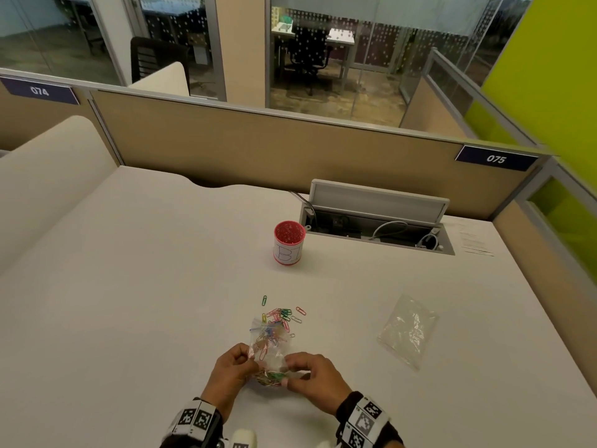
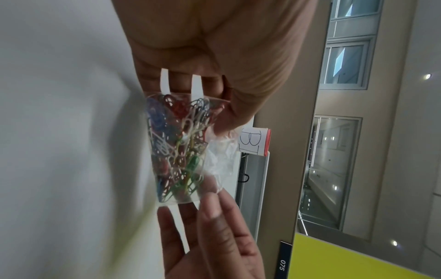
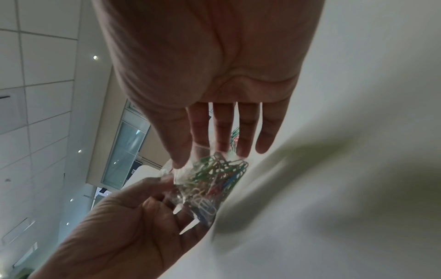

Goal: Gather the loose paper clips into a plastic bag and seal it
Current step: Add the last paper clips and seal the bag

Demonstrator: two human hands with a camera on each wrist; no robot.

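Observation:
A clear plastic bag (image 1: 269, 354) partly filled with coloured paper clips lies on the white desk (image 1: 145, 286) between my hands. My left hand (image 1: 247, 358) pinches its left edge and my right hand (image 1: 290, 367) pinches its right edge. Several loose paper clips (image 1: 286, 313) lie just beyond the bag's far end. In the left wrist view the left hand (image 2: 203, 105) grips the bag (image 2: 176, 151), with the right hand's fingers (image 2: 214, 217) at the opposite edge. In the right wrist view the right hand (image 3: 200, 154) holds the bag (image 3: 210, 185) between thumb and fingers.
A red cup (image 1: 289, 242) with more clips in it stands behind the pile. A second, empty plastic bag (image 1: 407, 329) lies to the right. An open cable tray (image 1: 374, 227) sits at the back, against the partition.

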